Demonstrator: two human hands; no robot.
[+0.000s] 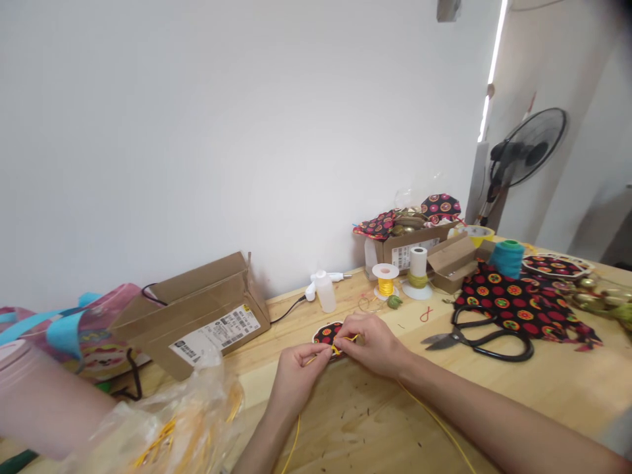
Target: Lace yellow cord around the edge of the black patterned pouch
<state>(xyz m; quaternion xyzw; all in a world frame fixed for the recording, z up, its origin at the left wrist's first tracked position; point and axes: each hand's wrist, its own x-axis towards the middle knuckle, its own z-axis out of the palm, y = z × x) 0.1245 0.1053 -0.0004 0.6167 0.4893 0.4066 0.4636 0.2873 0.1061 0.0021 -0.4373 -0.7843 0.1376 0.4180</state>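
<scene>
My left hand (297, 374) and my right hand (371, 343) meet over the wooden table, both pinching a yellow cord (445, 428). Its two long ends trail down toward me, one beside each forearm. Between my fingertips the cord forms a small knot or loop. Right behind the fingertips lies a round patterned fabric piece (326, 332), black with red and orange flowers and a pale scalloped edge. My fingers cover part of it. Whether the cord passes through the piece, I cannot tell.
Black-handled scissors (478, 334) and patterned cloth (513, 303) lie to the right. Behind stand a yellow cord spool (386, 282), a white bottle (325, 291) and a filled box (415, 249). At left are a cardboard box (197, 309) and a plastic bag (197, 421) of yellow cord.
</scene>
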